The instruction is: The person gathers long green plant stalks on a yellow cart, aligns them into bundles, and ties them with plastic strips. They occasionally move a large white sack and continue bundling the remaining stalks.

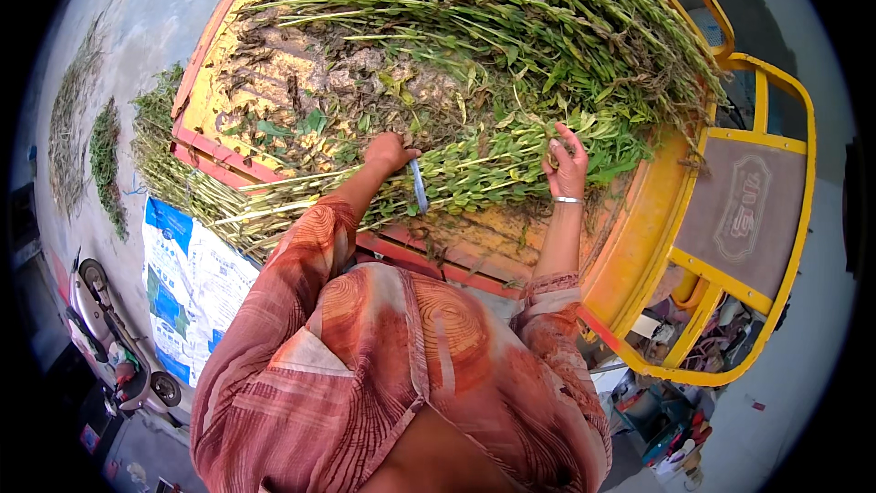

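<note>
A long bundle of green, leafy stalks [474, 162] lies along the near side of a yellow cart bed, its bare stem ends to the left. A pale blue-white strip [419, 187] crosses the bundle. My left hand [391, 153] is closed at the strip's upper end, its fingertips partly hidden by the leaves. Farther right, my right hand [568, 164], a silver bangle on its wrist, is over the leafy end. Its thumb and fingers curl together among the leaves. Whatever they pinch is too small to make out.
A larger heap of stalks [511, 9] fills the far side of the cart bed [474, 228]. Dry leaves litter the middle. A yellow rail frame [803, 183] rises on the right. At left are a white-and-blue sack [182, 283], a scooter [119, 347] and plants on the ground.
</note>
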`<state>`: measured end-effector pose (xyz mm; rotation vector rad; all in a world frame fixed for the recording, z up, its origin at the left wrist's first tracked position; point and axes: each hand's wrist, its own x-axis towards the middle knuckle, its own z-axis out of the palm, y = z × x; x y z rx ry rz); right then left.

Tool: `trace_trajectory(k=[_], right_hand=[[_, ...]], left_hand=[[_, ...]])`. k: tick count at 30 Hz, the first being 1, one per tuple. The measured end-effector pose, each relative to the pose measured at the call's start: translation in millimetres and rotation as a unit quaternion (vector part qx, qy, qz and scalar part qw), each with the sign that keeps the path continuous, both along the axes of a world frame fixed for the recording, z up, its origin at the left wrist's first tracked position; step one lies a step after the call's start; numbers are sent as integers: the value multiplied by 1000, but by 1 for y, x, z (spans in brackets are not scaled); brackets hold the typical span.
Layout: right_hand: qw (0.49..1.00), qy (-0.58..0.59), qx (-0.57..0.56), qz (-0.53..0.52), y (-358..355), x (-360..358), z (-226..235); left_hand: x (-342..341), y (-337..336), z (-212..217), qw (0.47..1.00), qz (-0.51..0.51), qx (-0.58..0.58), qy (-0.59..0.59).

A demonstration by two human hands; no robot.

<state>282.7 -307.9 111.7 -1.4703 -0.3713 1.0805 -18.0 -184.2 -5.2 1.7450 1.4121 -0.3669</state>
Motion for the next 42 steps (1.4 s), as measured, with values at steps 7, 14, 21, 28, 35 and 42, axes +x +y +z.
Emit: trace_trajectory(k=[7,14,21,28,35,42], right_hand=[[720,-538,-308,310,10,-78,-64],[845,-344,-165,375,-115,-62,-35],[958,-147,-244,24,-62,-19,-7],[748,-438,-478,142,38,27,-192],[740,-521,-358,229,66,-158,-144],[899,-344,-192,193,51,-115,-128]], left_hand=[[8,-10,13,998,-22,33,-43],[-26,-116,43,973,-113,71,-191],[-26,-140,53,966,-132,-11,-222],[-49,-106,31,915,51,-77,-393],[-182,32,-19,914,308,254,66],[-155,44,-29,938,190,254,143]])
